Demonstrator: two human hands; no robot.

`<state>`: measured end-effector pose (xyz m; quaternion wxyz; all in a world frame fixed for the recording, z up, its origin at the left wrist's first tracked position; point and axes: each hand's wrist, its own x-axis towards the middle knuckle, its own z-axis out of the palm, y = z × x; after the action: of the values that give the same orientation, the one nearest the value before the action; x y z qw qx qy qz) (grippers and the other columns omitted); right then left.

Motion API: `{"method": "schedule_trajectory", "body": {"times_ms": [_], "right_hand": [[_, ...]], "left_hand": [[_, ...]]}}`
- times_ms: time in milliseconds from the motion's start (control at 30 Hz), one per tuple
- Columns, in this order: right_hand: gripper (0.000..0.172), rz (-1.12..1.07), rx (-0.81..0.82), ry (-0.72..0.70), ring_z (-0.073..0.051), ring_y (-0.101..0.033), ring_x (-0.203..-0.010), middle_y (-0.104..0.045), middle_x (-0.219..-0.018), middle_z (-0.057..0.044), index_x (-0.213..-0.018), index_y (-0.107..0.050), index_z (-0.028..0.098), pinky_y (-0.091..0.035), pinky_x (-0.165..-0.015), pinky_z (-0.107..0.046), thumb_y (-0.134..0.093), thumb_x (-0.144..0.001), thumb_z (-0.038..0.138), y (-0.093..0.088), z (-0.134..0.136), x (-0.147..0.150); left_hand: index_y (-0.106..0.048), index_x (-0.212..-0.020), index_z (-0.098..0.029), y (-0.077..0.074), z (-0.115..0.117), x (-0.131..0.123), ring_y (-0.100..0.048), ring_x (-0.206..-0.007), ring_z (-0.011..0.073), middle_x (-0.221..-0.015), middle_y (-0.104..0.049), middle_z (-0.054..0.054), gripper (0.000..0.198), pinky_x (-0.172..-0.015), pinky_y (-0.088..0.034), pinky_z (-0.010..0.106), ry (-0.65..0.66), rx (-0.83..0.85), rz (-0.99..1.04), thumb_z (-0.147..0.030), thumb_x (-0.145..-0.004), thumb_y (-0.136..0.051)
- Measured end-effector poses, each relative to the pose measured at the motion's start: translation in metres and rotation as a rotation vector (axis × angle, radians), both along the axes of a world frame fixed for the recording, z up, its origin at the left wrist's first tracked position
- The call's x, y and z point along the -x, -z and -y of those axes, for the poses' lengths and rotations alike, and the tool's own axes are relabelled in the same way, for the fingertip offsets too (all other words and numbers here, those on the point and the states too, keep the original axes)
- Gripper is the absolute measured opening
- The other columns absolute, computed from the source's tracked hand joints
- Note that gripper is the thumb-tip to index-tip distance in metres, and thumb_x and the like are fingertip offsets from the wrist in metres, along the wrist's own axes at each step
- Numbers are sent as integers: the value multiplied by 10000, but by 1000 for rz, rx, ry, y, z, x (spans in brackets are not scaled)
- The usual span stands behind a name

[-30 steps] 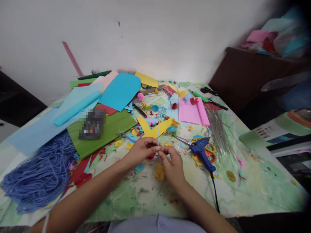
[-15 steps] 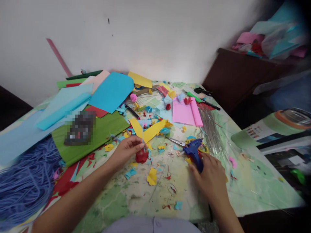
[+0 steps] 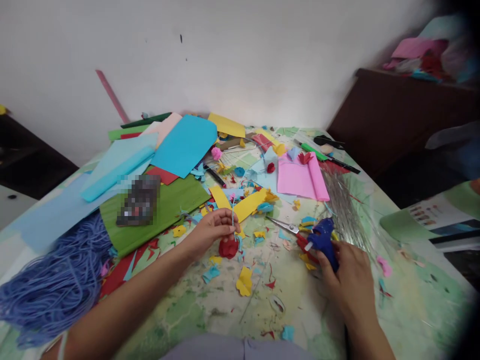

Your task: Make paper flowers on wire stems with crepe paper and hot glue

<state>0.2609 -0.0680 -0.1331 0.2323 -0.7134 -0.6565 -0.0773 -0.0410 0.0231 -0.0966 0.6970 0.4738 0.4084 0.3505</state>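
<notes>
My left hand [image 3: 213,231] pinches a thin pale-blue stem [image 3: 233,216] between thumb and fingers. At the stem's lower end hangs a red paper flower [image 3: 228,248], just above the table or touching it; I cannot tell which. My right hand [image 3: 351,275] is wrapped round the handle of a blue glue gun [image 3: 323,240], partly hiding it. A pale tip juts from the gun's left side. Beside and partly beneath the gun lie scissors [image 3: 288,226] with red handles, blades pointing left. A yellow paper flower shape [image 3: 244,281] lies between my hands.
Blue cord [image 3: 56,285] is heaped at the left, beside green paper [image 3: 150,215] with a blurred dark object [image 3: 138,201] on it. Pink paper [image 3: 298,177] and a bundle of thin wires [image 3: 343,205] lie to the right. A pale-green bottle [image 3: 405,220] stands tilted in view. Paper scraps litter the table.
The view has swung slightly left. My right hand has lifted and turned the glue gun away from the scissors, uncovering their red handle. My left hand keeps its hold on the stem.
</notes>
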Motion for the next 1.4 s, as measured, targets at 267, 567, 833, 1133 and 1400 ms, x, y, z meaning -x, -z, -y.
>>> {"method": "schedule_trajectory", "body": {"times_ms": [267, 567, 833, 1133, 1400], "right_hand": [[392, -253, -190, -114, -280, -530, -854, -554, -935, -141, -1025, -496, 113, -425, -721, -407, -421, -785, 413, -2, 14, 9], [382, -650, -31, -364, -243, -581, -723, -601, -752, -63, -835, -577, 208, -426, -576, -319, -522, -742, 574, -30, 25, 56], [503, -691, 126, -656, -170, -527, -603, -542, -661, -27, -744, -543, 196, -432, -551, -298, -339, -806, 652, -21, 28, 90], [467, -708, 105, -558, -177, -539, -606, -548, -660, -27, -777, -581, 187, -441, -554, -297, -369, -825, 601, -23, 31, 89], [459, -658, 82, -570, -186, -558, -638, -564, -681, -37, -750, -573, 192, -454, -575, -304, -366, -831, 593, -25, 31, 91]], "left_hand": [[-550, -776, -132, 6, 1, -2, -538, -497, 78, -641, -614, 19, 263, -483, -407, 191, -39, 60, 11, -344, -696, -684], [-583, -915, -159, 10, 4, -10, -532, -546, 56, -713, -588, -9, 283, -500, -422, 173, -70, 4, 27, -238, -673, -707], [-585, -881, -153, 11, 6, -11, -542, -544, 70, -668, -562, -18, 260, -493, -433, 180, -74, 0, 28, -273, -682, -701], [-578, -873, -146, 8, 4, -11, -542, -527, 64, -649, -555, -30, 261, -485, -435, 173, -70, -2, 21, -260, -675, -705], [-585, -862, -146, 6, 4, -10, -540, -527, 65, -644, -556, -30, 258, -494, -437, 177, -82, 6, 28, -260, -666, -709]]}}
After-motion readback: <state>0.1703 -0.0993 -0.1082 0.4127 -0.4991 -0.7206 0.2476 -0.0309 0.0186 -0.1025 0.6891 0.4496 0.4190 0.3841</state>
